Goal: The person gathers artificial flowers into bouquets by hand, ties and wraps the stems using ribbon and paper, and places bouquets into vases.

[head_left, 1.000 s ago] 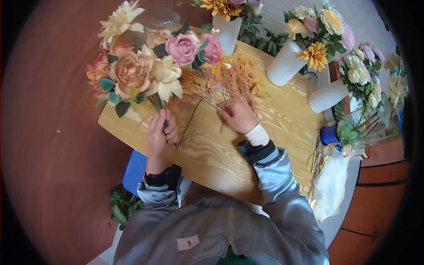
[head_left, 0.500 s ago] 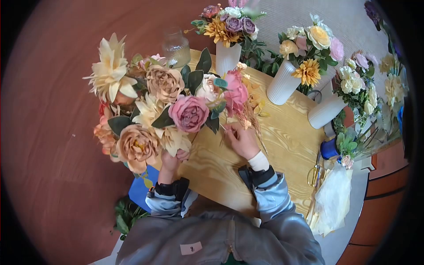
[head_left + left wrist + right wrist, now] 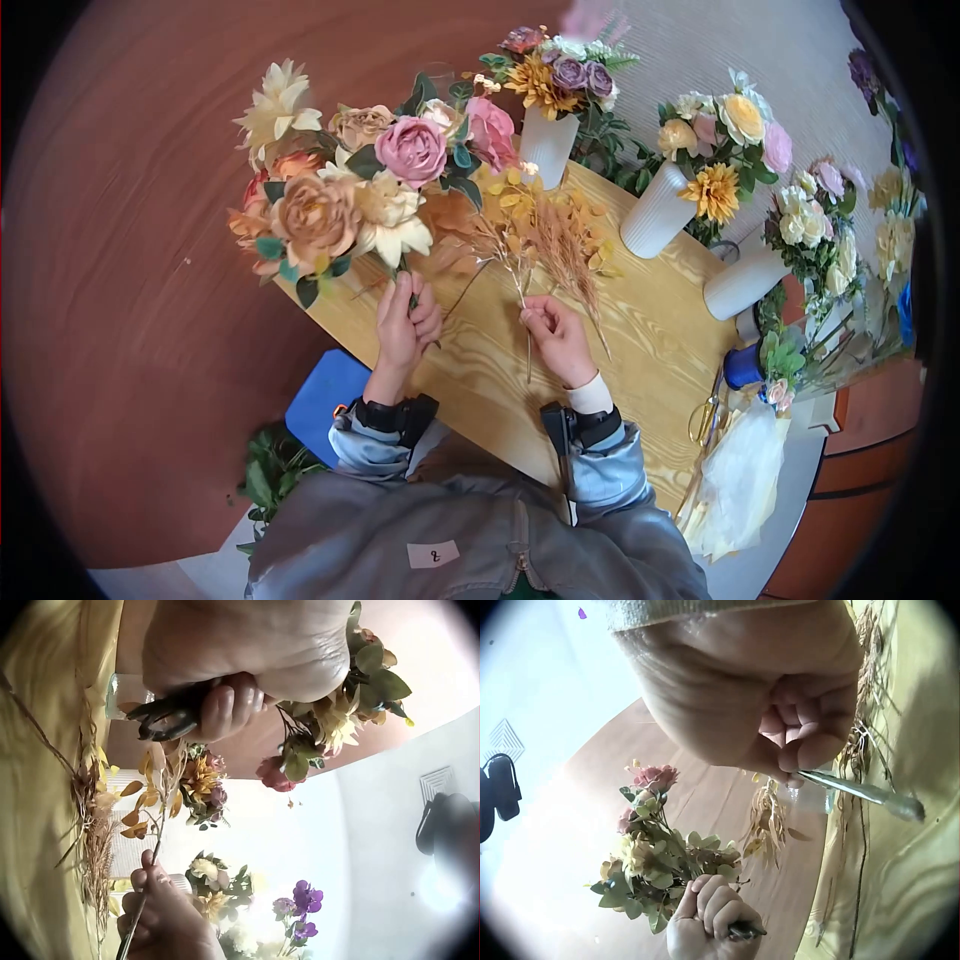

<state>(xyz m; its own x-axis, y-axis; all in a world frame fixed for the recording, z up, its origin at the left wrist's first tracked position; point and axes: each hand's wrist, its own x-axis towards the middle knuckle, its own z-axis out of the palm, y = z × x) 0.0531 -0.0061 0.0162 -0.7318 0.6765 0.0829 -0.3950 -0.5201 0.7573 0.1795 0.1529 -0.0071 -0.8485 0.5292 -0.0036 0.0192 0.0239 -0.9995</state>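
My left hand [image 3: 405, 325] grips the gathered stems of a bouquet of artificial flowers [image 3: 318, 212]: tan and pink roses, cream pointed blooms, orange flowers and dark green leaves. The bouquet leans out over the table's left edge. Between thumb and fingertips, my right hand [image 3: 562, 342] pinches the stem of a pale twig spray [image 3: 159, 836], its cut end pointing down in the right wrist view. Yellowish leaves show around its top in the left wrist view. On the table beside it lie dried tan grass sprays [image 3: 568, 250] and yellow leaf sprays [image 3: 595, 232].
White ribbed vases [image 3: 657, 212] with flowers stand along the far and right edges of the wooden table [image 3: 640, 370]. At right are a blue ribbon spool [image 3: 743, 367], scissors [image 3: 704, 418] and white wrapping sheets [image 3: 742, 480]. A blue stool [image 3: 325, 400] sits at lower left.
The bouquet came up close to the head camera and over the left hand, then tipped back away, uncovering the hand and stems. The right hand keeps its pinch on the twig. The head view shifted.
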